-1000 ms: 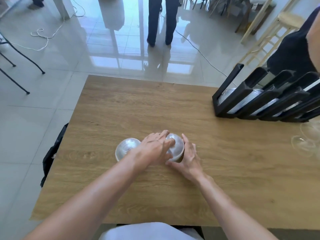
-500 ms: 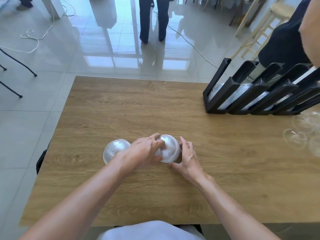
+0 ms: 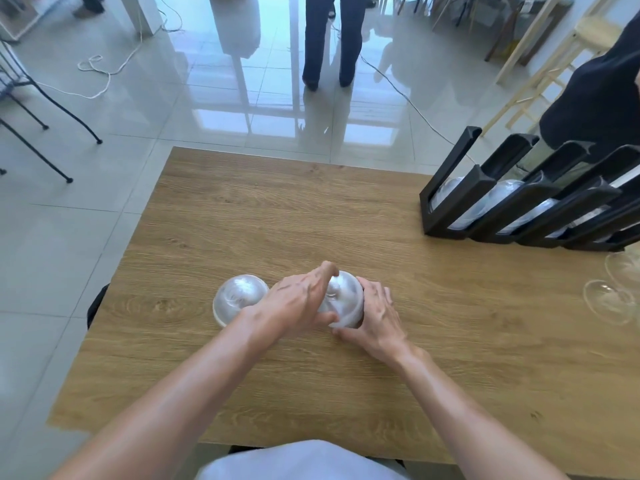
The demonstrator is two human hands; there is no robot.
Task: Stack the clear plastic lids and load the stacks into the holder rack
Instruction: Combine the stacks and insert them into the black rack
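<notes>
Your fingers [image 3: 323, 271] of the left hand [image 3: 298, 303] curl over the top and near side of a clear domed lid stack [image 3: 343, 299] at the centre of the frame, the thumb pressed against its lower rim; the fingers [image 3: 375, 296] of your right hand [image 3: 377, 317] lie flat against the stack's right flank, so that both hands clasp it between them. The stack stands on the wooden surface [image 3: 346, 220], dome upward, glossy and translucent, with a pale highlight across its crown and a flared rim at its base. How many lids it contains cannot be told.

Just left of your left wrist a second domed lid [image 3: 239, 296] rests on the surface, dome upward, untouched, its crown showing a faint moulded pattern; your forearm covers its lower right edge.

At the upper right of the frame the black holder rack [image 3: 485, 199] sits on the surface, its slanted channels rising toward the right edge. Clear domed lids [image 3: 502, 197] already lie in the lower ends of several channels. Below the rack, at the right edge of the frame, more clear lids [image 3: 609, 299] lie loose on the surface, well apart from your hands.

Beyond the surface, at the top of the frame, a person's legs [image 3: 332, 39] stand on the shiny tiled floor [image 3: 207, 109].
</notes>
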